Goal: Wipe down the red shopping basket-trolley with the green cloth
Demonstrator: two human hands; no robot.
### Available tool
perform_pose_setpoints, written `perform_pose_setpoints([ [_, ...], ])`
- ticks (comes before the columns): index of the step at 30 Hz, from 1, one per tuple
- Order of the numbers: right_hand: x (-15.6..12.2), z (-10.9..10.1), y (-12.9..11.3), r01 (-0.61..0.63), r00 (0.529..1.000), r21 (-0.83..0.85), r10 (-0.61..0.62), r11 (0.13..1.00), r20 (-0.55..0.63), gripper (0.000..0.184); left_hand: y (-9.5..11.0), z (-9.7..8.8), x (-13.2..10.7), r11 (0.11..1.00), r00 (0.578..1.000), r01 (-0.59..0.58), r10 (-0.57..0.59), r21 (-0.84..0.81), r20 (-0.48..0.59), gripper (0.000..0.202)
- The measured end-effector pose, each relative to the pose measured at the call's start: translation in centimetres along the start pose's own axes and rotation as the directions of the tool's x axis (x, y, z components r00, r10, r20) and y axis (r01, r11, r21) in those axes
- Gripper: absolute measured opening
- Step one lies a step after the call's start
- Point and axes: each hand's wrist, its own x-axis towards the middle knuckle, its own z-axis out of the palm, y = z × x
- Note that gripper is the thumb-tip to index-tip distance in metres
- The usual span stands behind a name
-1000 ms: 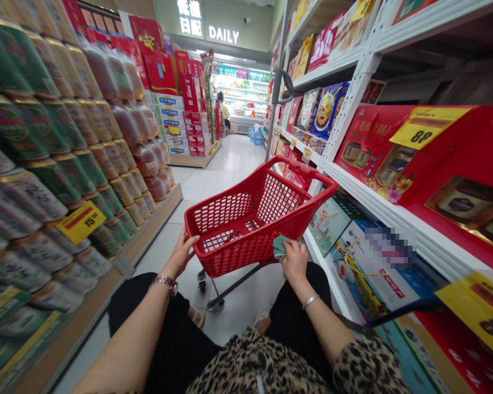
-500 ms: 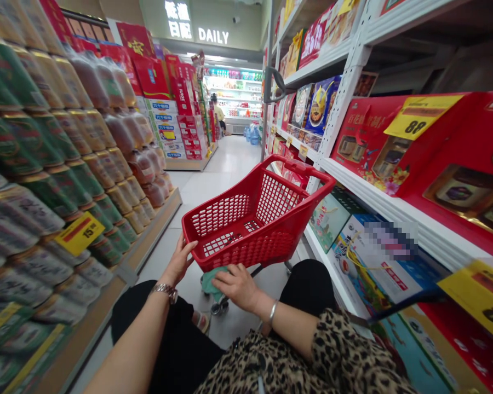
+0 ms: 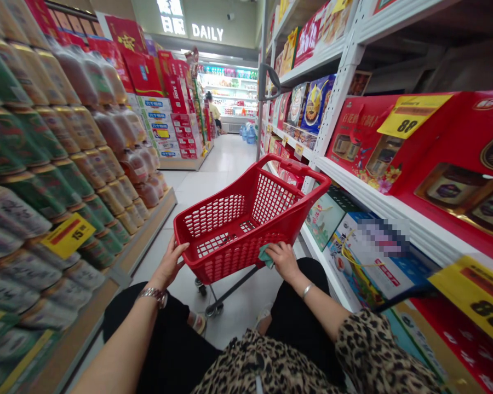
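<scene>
A red plastic shopping cart (image 3: 230,257) with perforated walls stands before my knees, its basket holding nothing that I can see. My left hand (image 3: 169,265) grips the front left corner of the basket, thumb over the rim and fingers along the outer wall. Farther right, my right hand (image 3: 282,261) presses a green cloth (image 3: 266,256) against the outside of the near side wall. Its fingers are bent over the cloth, which is partly hidden under them. Below the basket show grey metal legs and dark casters (image 3: 214,310).
Stacked drink cans (image 3: 33,137) rise on a low platform at left. White shelving (image 3: 340,82) with red gift boxes (image 3: 398,148) runs close along the right side. A person (image 3: 213,112) is far down the tiled aisle (image 3: 230,150), near lit fridge shelves.
My right hand has moved right with the green cloth, from below the basket's front corner to the lower side wall. My left hand stays on the corner. The view has shifted slightly.
</scene>
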Motion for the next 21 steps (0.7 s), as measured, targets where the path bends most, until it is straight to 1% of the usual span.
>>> perform_pose_setpoints([
  [2, -0.8, -0.6, 2.1, -0.155, 0.988, -0.041, 0.156, 0.987, 0.011, 0.038, 0.0, 0.0, 0.0, 1.0, 1.0, 0.004, -0.004, 0.0, -0.002, 0.074],
  [5, -2.0, -1.7, 4.7, -0.373, 0.928, -0.11, 0.372, 0.921, -0.03, 0.041, 0.1, 0.1, 0.0, 1.0, 1.0, 0.008, -0.008, 0.002, -0.005, 0.076],
  [7, -2.6, -2.5, 6.0, -0.463, 0.886, -0.126, 0.454, 0.878, -0.091, 0.044, 0.2, 0.2, -0.2, 1.0, 1.0, 0.01, -0.01, 0.01, -0.012, 0.075],
  [11, -2.6, -3.7, 7.5, -0.559, 0.801, -0.052, 0.523, 0.827, -0.29, 0.046, 0.5, 0.4, -0.6, 1.0, 1.0, 0.001, -0.001, 0.014, -0.003, 0.074],
  [13, -1.9, -3.9, 7.4, -0.563, 0.771, 0.002, 0.526, 0.827, -0.36, 0.048, 0.7, 0.6, -0.8, 1.0, 1.0, 0.002, -0.002, 0.007, -0.007, 0.075],
  [14, -1.4, -3.8, 7.1, -0.554, 0.767, 0.026, 0.522, 0.832, -0.373, 0.05, 0.7, 0.7, -0.9, 1.0, 1.0, 0.004, -0.004, 0.004, -0.014, 0.075],
  [17, 0.1, -3.1, 5.3, -0.501, 0.79, 0.095, 0.499, 0.86, -0.357, 0.055, 0.7, 0.9, -1.0, 1.0, 0.999, 0.014, -0.014, -0.004, -0.035, 0.078],
  [21, 1.4, -1.6, 1.3, -0.422, 0.824, 0.168, 0.455, 0.891, -0.338, 0.057, 0.7, 0.9, -1.1, 1.0, 1.0, -0.003, 0.003, -0.003, -0.023, 0.077],
])
